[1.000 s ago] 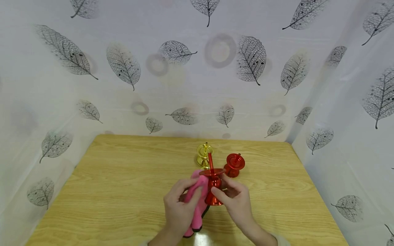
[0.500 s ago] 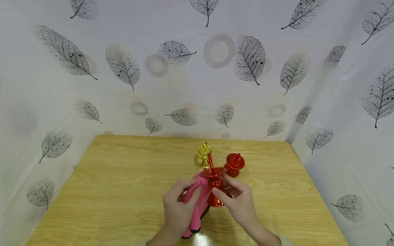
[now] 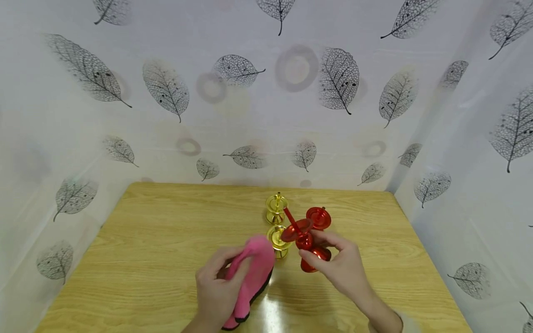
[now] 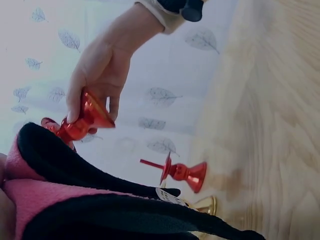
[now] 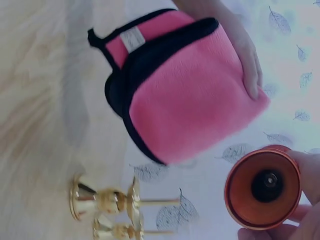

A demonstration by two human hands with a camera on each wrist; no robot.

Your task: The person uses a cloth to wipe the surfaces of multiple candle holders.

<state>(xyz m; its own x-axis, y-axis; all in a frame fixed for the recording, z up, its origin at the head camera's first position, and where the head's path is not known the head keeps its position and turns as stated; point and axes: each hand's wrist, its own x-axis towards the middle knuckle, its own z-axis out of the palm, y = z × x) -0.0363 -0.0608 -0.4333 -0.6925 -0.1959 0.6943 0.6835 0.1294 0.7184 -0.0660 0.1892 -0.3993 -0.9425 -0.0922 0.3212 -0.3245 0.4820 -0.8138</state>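
My left hand [image 3: 218, 286] grips a folded pink cloth [image 3: 259, 263] with black edging; a white label shows on it in the right wrist view. To the right of the cloth and apart from it, my right hand [image 3: 345, 270] holds a red metal candlestick [image 3: 305, 241] by its middle between thumb and fingers. This candlestick is tilted, its spike pointing up and left, above the table. The right wrist view looks into its hollow base [image 5: 240, 192]. Behind it stands a second red candlestick [image 3: 318, 216], its lower part hidden in the head view.
Two gold candlesticks stand upright on the wooden table [image 3: 175, 231], one farther back [image 3: 275, 206] and one nearer [image 3: 278, 238] beside the cloth. A white sheet [image 3: 250, 115] printed with leaves hangs behind the table and along its sides.
My hands have moved apart. The cloth has gone left, off the red candlestick, which has shifted right and tilted. The nearer gold candlestick, mostly hidden before, now shows.
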